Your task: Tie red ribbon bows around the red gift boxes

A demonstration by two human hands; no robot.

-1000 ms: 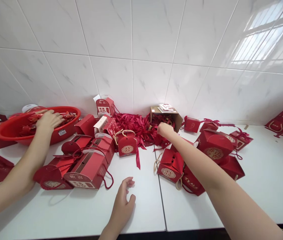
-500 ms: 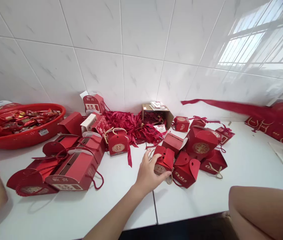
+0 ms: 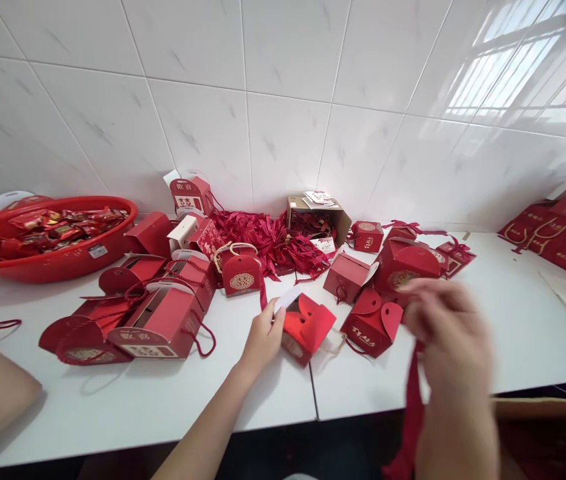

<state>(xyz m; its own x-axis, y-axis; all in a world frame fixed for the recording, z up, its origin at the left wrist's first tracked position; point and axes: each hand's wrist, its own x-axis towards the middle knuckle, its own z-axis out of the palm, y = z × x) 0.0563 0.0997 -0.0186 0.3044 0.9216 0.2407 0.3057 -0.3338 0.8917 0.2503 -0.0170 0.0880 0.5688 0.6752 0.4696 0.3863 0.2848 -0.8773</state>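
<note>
My left hand [image 3: 264, 337] pinches a white-backed flap at the left side of a small red gift box [image 3: 307, 328]. The box is tilted on the white table, its top flaps standing up with round holes in them. Blurred by motion, my right hand [image 3: 445, 330] is closed at the right, in front of the other boxes. A dark red ribbon [image 3: 413, 400] hangs from it past the table edge. Between the hands stands another red box [image 3: 370, 327] with rounded top flaps and gold lettering.
A red basin [image 3: 57, 261] of wrapped sweets stands at the left, with several red corded boxes [image 3: 155, 320] before it. A heap of red ribbons [image 3: 257, 233] and an open cardboard box [image 3: 317, 217] lie by the tiled wall. Red bags [image 3: 563, 227] are far right.
My left hand has drawn the small box left and turned it; its flaps are now raised. My right hand has come into view with the ribbon, which earlier streamed across the right side.
</note>
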